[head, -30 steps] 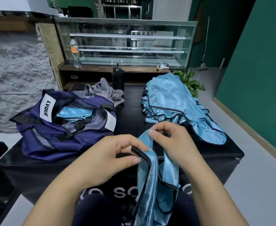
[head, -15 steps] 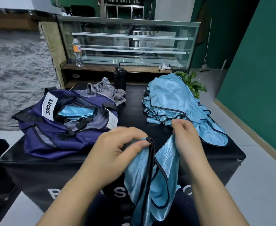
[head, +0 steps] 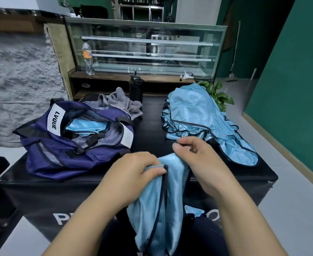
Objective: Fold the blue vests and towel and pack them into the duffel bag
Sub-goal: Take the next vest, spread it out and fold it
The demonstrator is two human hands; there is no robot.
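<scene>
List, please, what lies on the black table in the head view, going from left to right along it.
duffel bag → grey towel → black bottle → pile of blue vests

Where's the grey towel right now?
In the head view, the grey towel lies crumpled at the far left-centre of the black table, just behind the open duffel bag and beside the black bottle.

A light-blue vest (head: 157,206) with dark trim hangs bunched off the counter's near edge; a heap of blue vests (head: 200,121) lies at the right; the navy duffel bag (head: 63,154) sits open at left, blue fabric inside; a grey striped towel (head: 118,101) lies crumpled behind it.
</scene>
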